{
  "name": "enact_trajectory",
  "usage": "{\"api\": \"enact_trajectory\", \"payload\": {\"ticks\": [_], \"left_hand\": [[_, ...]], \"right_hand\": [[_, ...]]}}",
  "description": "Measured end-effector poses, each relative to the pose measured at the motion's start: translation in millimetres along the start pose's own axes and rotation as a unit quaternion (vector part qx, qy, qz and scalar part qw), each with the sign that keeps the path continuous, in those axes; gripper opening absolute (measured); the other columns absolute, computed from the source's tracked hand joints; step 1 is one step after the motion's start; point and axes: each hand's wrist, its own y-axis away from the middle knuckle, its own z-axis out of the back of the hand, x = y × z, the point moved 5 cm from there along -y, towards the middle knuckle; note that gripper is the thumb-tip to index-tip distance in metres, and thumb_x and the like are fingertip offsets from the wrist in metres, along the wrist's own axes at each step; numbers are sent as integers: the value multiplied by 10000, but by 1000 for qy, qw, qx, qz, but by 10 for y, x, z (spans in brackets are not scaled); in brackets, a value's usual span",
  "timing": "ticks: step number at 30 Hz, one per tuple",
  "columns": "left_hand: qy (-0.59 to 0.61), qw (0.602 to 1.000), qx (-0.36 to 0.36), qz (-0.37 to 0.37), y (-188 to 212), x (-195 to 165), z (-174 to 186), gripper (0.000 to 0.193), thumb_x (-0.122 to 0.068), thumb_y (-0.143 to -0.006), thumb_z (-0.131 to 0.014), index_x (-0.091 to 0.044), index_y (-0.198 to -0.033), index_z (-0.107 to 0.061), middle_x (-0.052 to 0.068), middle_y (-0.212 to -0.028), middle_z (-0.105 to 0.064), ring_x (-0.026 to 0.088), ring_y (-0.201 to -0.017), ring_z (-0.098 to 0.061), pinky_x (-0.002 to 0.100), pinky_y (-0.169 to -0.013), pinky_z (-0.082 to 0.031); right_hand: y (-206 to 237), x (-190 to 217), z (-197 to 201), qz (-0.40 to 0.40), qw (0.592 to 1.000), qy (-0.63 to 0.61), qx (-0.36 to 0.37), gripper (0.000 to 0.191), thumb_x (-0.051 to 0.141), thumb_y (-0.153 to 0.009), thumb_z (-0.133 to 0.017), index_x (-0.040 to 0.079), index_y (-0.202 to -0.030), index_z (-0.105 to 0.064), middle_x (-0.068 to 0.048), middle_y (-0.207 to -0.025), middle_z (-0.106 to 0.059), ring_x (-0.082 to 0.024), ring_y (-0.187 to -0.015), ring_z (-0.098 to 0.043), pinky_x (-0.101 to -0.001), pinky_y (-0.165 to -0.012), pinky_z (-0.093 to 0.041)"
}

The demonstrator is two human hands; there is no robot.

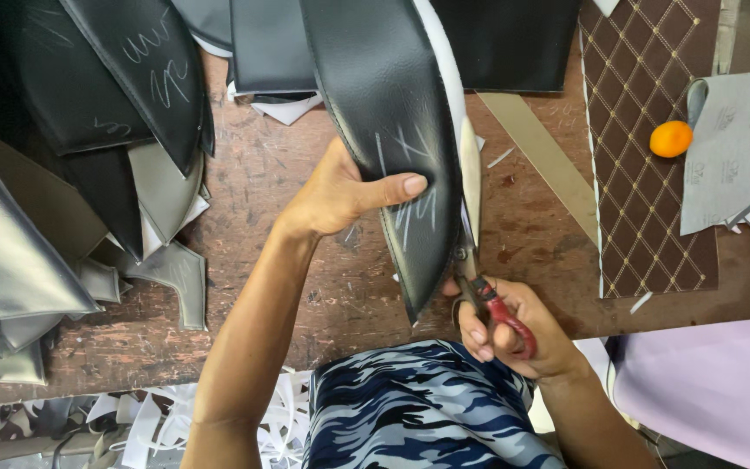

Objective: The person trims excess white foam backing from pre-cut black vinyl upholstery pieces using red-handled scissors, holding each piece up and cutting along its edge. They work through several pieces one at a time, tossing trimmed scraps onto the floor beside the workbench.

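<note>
Right now my left hand [340, 193] pinches a long black leather piece [392, 113], thumb pressed flat on its face over some white chalk strokes, the other fingers hidden behind it. The piece hangs tilted over the tabletop [305, 260], wide end up and away from me, narrowing to a point just above my right hand [514, 326]. A white backing shows along its right edge.

My right hand is closed through the red handles of the scissors [472, 234], fingers curled tight round them. The blades point up and away from me, lying along the right edge of the leather piece where the white backing shows; I cannot tell how far apart they stand.

To my left a heap of black and grey cut pieces [62, 174] covers the tabletop, some chalk-marked. More black pieces [505, 43] lie at the far edge. On my right is a brown quilted panel [644, 148] with a diamond stitch, and beside it grey sheets [740, 148] with a small orange ball [671, 138] touching their edge. White trimmings [175, 417] lie on the floor below the tabletop's near edge. My camouflage shirt [418, 408] fills the bottom of the view.
</note>
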Motion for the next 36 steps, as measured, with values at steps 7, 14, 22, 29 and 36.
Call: {"api": "enact_trajectory", "payload": {"ticks": [7, 14, 22, 29, 36], "left_hand": [[-5, 1000, 14, 6, 1, 16, 2, 315, -172, -893, -843, -19, -1132, -705, 35, -987, -734, 119, -883, -697, 287, -798, -606], [-8, 998, 59, 34, 70, 102, -53, 432, -181, -863, -858, -23, -1219, -672, 65, -1046, -724, 161, -965, -693, 322, -869, -596], [5, 996, -8, -88, -55, 52, 166, 725, -226, -906, -858, -36, -1478, -453, 90, -1271, -662, 178, -1227, -674, 335, -1078, -607], [-7, 997, -61, -51, -40, -12, 143, 791, -146, -868, -867, -21, -1490, -395, 87, -1265, -645, 185, -1164, -653, 353, -1039, -574], [-20, 998, -45, -27, 12, 24, 70, 738, -120, -871, -860, -11, -1472, -447, 71, -1264, -653, 160, -1159, -646, 330, -1035, -566]], "right_hand": [[7, -18, 98, -4, 999, 25, -23, 849, 370, -761, -916, -117, -1331, -516, -66, -794, -607, -131, -626, -588, -260, -563, -459], [-31, -8, 100, 29, 999, 15, -9, 677, 328, -822, -914, -81, -1186, -515, -74, -854, -622, -152, -693, -602, -278, -631, -482], [-37, 5, 78, -1, 999, 36, -26, 799, 300, -782, -908, -117, -1354, -538, -61, -757, -629, -121, -555, -577, -241, -493, -449], [-148, -13, -69, 31, 999, 7, -9, 817, 394, -819, -888, -74, -1366, -501, -60, -878, -600, -143, -743, -574, -285, -663, -467], [-215, 3, -34, 49, 999, 2, 6, 653, 377, -871, -888, -52, -1179, -504, -81, -919, -600, -165, -774, -572, -306, -698, -467]]}}
